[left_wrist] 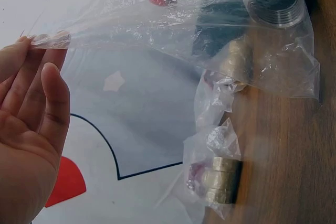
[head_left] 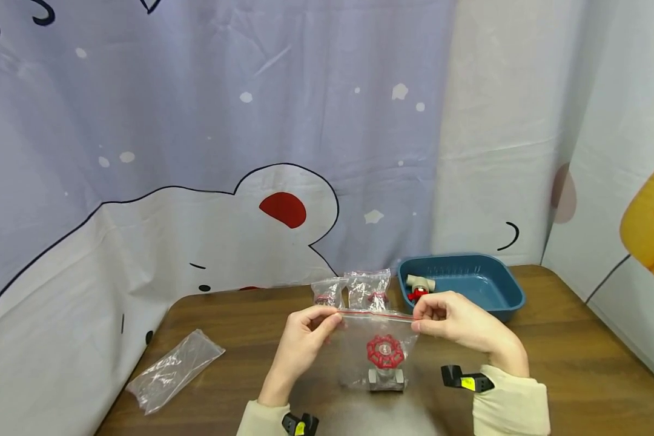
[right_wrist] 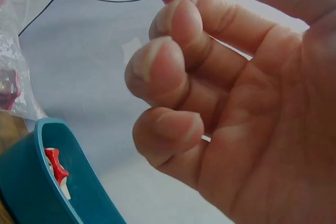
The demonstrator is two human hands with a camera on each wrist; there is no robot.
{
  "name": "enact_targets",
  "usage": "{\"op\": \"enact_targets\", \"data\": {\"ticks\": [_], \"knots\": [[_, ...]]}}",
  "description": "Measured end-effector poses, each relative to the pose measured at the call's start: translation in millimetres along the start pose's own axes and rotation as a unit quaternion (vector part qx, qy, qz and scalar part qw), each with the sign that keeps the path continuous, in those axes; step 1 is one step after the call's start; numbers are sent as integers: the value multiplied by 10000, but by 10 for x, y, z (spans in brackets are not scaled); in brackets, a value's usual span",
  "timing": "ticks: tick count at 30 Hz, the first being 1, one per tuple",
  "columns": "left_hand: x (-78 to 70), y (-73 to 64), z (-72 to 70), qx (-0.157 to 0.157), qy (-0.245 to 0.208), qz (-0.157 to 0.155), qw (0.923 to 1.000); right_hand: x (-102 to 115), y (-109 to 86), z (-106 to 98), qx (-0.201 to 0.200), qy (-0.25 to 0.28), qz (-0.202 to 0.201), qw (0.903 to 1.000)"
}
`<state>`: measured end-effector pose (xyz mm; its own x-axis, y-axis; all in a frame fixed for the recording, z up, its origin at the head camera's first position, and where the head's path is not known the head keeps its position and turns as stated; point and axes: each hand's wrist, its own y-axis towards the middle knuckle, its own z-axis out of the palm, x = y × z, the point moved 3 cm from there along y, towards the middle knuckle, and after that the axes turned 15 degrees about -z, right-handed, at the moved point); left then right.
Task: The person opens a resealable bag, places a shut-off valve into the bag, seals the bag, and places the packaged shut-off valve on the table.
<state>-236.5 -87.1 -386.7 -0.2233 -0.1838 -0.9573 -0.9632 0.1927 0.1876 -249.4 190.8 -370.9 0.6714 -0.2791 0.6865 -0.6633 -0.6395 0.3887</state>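
Observation:
A clear zip-lock bag with a red seal strip stands upright over the table, stretched between both hands. Inside it, at the bottom, sits a gate valve with a red handwheel and a metal body; its threaded end shows in the left wrist view. My left hand pinches the top left corner of the bag between thumb and fingers. At the top right corner, my right hand pinches the seal strip, its other fingers curled below in the right wrist view.
Behind the bag stand two more bagged valves, one on the left and one on the right. A blue plastic basket holds a cream valve with a red handle. An unfilled clear bag lies at the left of the wooden table.

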Motion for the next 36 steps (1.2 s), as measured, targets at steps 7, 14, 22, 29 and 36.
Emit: {"op": "enact_targets", "data": {"ticks": [7,14,22,29,36], "knots": [[0,-5,-5,24,20,-72,10000,-10,-39,-29,-61,-69,-206,9997],[4,-8,-9,28,-20,-6,10000,13,-8,-28,-223,-330,-399,9984],[9,4,18,165,-92,43,9998,4,30,14,-95,-232,-159,9996],[0,2,27,186,-72,1,9998,43,72,55,-202,-385,-464,9980],[4,-3,9,164,-123,49,9998,14,96,78,-296,-372,-651,9967]]}}
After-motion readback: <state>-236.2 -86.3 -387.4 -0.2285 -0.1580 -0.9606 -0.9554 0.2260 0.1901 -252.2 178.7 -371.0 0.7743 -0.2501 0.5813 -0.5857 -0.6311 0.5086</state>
